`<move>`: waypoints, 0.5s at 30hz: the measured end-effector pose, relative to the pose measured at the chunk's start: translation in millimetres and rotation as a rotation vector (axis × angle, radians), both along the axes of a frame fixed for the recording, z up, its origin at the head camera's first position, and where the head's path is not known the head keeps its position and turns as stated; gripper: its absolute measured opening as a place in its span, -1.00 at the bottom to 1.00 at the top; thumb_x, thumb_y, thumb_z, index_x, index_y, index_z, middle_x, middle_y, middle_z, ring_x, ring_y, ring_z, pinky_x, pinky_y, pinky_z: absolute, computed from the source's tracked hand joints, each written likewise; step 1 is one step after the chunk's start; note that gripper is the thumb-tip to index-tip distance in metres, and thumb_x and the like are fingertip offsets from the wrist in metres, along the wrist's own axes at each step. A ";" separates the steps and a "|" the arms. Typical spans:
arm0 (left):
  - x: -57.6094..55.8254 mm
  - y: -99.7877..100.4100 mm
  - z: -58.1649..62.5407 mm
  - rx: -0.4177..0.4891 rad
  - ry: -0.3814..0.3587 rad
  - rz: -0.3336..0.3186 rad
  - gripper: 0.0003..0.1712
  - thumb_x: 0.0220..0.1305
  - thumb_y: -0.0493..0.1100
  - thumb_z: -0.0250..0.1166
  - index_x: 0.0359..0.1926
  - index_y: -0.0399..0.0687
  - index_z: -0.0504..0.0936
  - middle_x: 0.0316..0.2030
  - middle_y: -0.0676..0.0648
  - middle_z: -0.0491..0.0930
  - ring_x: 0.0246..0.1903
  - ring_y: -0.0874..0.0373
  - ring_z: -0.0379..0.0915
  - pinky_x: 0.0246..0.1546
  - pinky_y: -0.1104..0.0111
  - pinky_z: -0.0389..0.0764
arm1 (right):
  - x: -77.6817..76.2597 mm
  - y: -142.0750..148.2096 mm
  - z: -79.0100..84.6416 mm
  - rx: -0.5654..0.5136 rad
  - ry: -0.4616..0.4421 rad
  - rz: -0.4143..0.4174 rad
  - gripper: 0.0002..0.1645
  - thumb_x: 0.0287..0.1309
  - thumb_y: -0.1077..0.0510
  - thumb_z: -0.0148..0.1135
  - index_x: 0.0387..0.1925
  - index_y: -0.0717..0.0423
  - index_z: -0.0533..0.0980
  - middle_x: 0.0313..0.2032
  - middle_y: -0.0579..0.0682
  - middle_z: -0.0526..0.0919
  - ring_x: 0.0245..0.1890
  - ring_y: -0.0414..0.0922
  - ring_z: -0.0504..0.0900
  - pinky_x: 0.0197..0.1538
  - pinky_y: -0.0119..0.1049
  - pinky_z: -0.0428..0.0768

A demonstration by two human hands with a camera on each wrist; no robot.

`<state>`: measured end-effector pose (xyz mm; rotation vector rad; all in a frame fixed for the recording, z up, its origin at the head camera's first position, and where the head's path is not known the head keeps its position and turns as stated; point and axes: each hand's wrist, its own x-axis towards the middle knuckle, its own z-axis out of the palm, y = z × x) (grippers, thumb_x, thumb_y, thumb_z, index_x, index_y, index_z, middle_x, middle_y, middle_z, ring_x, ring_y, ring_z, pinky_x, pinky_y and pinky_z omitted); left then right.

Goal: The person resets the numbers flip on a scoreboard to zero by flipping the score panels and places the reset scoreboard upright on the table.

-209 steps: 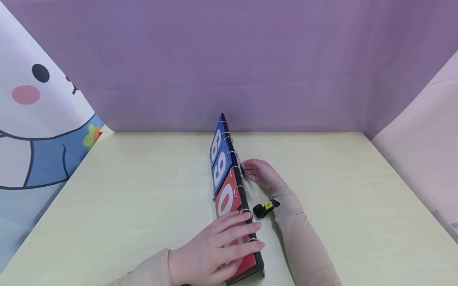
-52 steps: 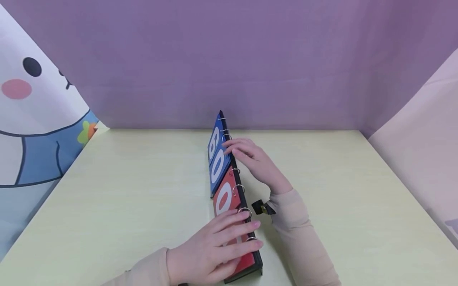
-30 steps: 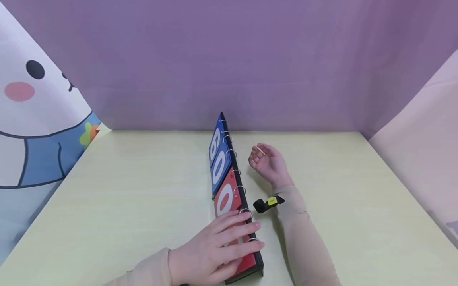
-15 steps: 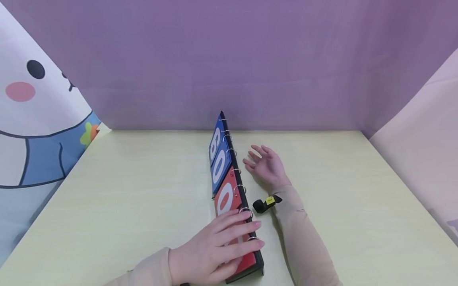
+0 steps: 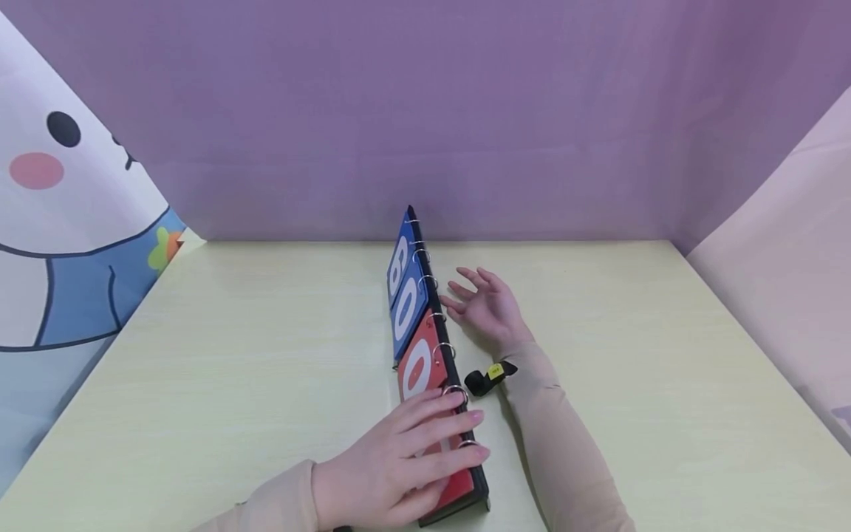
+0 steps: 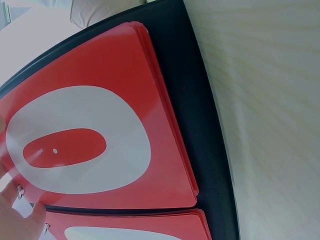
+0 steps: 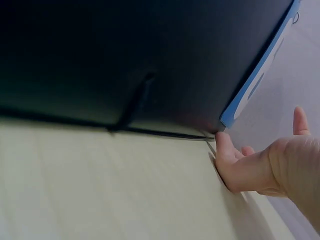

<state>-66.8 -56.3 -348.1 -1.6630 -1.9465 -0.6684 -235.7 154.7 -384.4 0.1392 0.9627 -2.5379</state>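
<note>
A black flip scoreboard [image 5: 480, 482] stands tilted on the table, with number cards on rings along its top edge. Its far half bears a blue card [image 5: 397, 264] reading 6 and a blue card [image 5: 417, 290] reading 0. A red card [image 5: 431, 338] reading 0 follows; the nearest red card is mostly covered by my left hand [image 5: 399, 462]. That hand's extended fingers rest across the card, tips at the top edge. Behind the board my right hand [image 5: 488, 309] has its fingers spread and holds nothing. In the right wrist view its fingertips are close to the board's dark back [image 7: 75, 60].
The pale table [image 5: 266, 332] extends on both sides of the scoreboard. A purple cloth [image 5: 532, 125] hangs along the table's back edge, with a cartoon-printed cloth [image 5: 86, 295] on the left. A black wrist camera [image 5: 485, 379] sits at my right cuff.
Seven seconds ago the nearer blue card read 9; it reads 0 now. My right hand left the top edge, drew back with curled fingers, then spread them toward the board. My left hand stayed.
</note>
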 end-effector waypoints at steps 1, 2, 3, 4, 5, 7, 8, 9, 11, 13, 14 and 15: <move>0.1 -0.1 0.1 0.000 -0.001 -0.001 -0.52 0.28 -0.10 0.03 0.22 -0.04 0.43 0.29 -0.14 0.32 0.31 -0.03 0.17 0.30 0.12 0.23 | -0.4 -0.3 -0.1 -0.006 -0.005 -0.006 -0.54 0.35 -0.14 -0.16 0.16 -0.04 0.23 0.39 0.17 -0.09 0.28 0.19 0.11 0.38 -0.11 0.03; 0.0 -0.1 0.2 0.001 -0.002 -0.002 -0.52 0.27 -0.11 0.03 0.22 -0.04 0.43 0.29 -0.13 0.33 0.31 -0.03 0.17 0.30 0.12 0.23 | -0.8 -0.5 -0.2 -0.012 -0.010 -0.012 -0.54 0.34 -0.13 -0.14 0.16 -0.03 0.23 0.39 0.17 -0.09 0.30 0.19 0.09 0.38 -0.11 0.04; -0.1 -0.1 0.2 0.002 -0.002 -0.003 -0.52 0.27 -0.11 0.03 0.22 -0.05 0.43 0.29 -0.13 0.33 0.31 -0.03 0.17 0.30 0.12 0.23 | -1.2 -0.7 -0.4 -0.024 -0.018 -0.018 -0.53 0.32 -0.12 -0.10 0.16 -0.02 0.23 0.39 0.18 -0.09 0.33 0.18 0.07 0.38 -0.12 0.05; -0.1 -0.1 0.3 0.002 -0.002 -0.004 -0.52 0.27 -0.11 0.04 0.22 -0.05 0.43 0.29 -0.13 0.33 0.31 -0.03 0.17 0.30 0.12 0.23 | -1.5 -0.9 -0.7 -0.039 -0.029 -0.023 -0.51 0.30 -0.11 -0.06 0.17 -0.01 0.22 0.39 0.19 -0.09 0.35 0.18 0.05 0.38 -0.12 0.06; -0.1 -0.1 0.2 0.003 -0.001 -0.004 -0.52 0.27 -0.11 0.04 0.22 -0.05 0.43 0.29 -0.13 0.33 0.31 -0.03 0.17 0.29 0.12 0.23 | -1.9 -0.9 -1.0 -0.056 -0.036 -0.026 -0.47 0.29 -0.09 -0.03 0.20 0.00 0.20 0.39 0.20 -0.10 0.37 0.17 0.02 0.38 -0.13 0.07; -0.1 -0.3 0.0 0.004 0.001 -0.005 -0.52 0.27 -0.11 0.04 0.22 -0.05 0.43 0.29 -0.14 0.33 0.31 -0.03 0.17 0.29 0.11 0.23 | -2.3 -0.9 -1.4 -0.091 -0.058 -0.033 -0.38 0.26 -0.06 0.02 0.27 0.02 0.13 0.40 0.22 -0.11 0.40 0.15 -0.01 0.38 -0.15 0.09; 0.2 -0.5 -0.1 0.003 -0.004 -0.005 -0.52 0.27 -0.11 0.04 0.22 -0.05 0.43 0.29 -0.13 0.33 0.31 -0.03 0.17 0.29 0.11 0.23 | -2.5 -0.9 -1.8 -0.103 -0.067 -0.033 -0.33 0.25 -0.05 0.02 0.31 0.02 0.08 0.39 0.22 -0.10 0.41 0.13 -0.01 0.38 -0.17 0.10; 0.3 -0.6 -0.3 0.003 -0.006 -0.006 -0.52 0.27 -0.11 0.04 0.22 -0.05 0.43 0.29 -0.13 0.33 0.31 -0.03 0.17 0.29 0.11 0.23 | -2.7 -0.8 -2.0 -0.112 -0.077 -0.034 -0.28 0.25 -0.05 0.02 0.35 0.01 0.03 0.39 0.22 -0.08 0.40 0.11 0.01 0.37 -0.18 0.11; 0.5 -0.8 -0.7 0.004 -0.009 -0.008 -0.51 0.27 -0.11 0.04 0.22 -0.05 0.43 0.29 -0.13 0.33 0.31 -0.03 0.17 0.29 0.11 0.24 | -3.0 -0.4 -2.5 -0.114 -0.090 -0.036 -0.22 0.27 -0.04 -0.01 0.41 -0.01 -0.06 0.34 0.21 0.00 0.33 0.05 0.10 0.34 -0.25 0.15; 1.0 -0.9 -0.9 0.003 -0.017 -0.008 -0.51 0.27 -0.10 0.05 0.22 -0.05 0.42 0.29 -0.13 0.32 0.31 -0.02 0.17 0.29 0.12 0.24 | -3.4 -0.1 -2.6 -0.122 -0.106 -0.043 -0.22 0.27 -0.03 -0.01 0.42 -0.02 -0.07 0.24 0.17 0.12 0.20 -0.04 0.21 0.27 -0.33 0.21; 1.5 -1.0 -1.0 0.001 -0.024 -0.007 -0.51 0.27 -0.10 0.04 0.23 -0.05 0.42 0.29 -0.12 0.32 0.31 -0.02 0.16 0.29 0.12 0.24 | -3.7 0.2 -2.8 -0.124 -0.114 -0.047 -0.23 0.28 -0.02 -0.01 0.41 -0.02 -0.06 0.19 0.15 0.17 0.13 -0.08 0.25 0.23 -0.37 0.23; 1.6 -0.9 -1.0 0.001 -0.023 -0.007 -0.51 0.27 -0.10 0.05 0.23 -0.05 0.42 0.29 -0.12 0.32 0.31 -0.02 0.16 0.29 0.12 0.24 | -4.1 0.5 -3.0 -0.126 -0.125 -0.054 -0.30 0.29 0.01 -0.02 0.38 0.00 0.00 0.12 0.13 0.23 0.06 -0.12 0.27 0.17 -0.41 0.26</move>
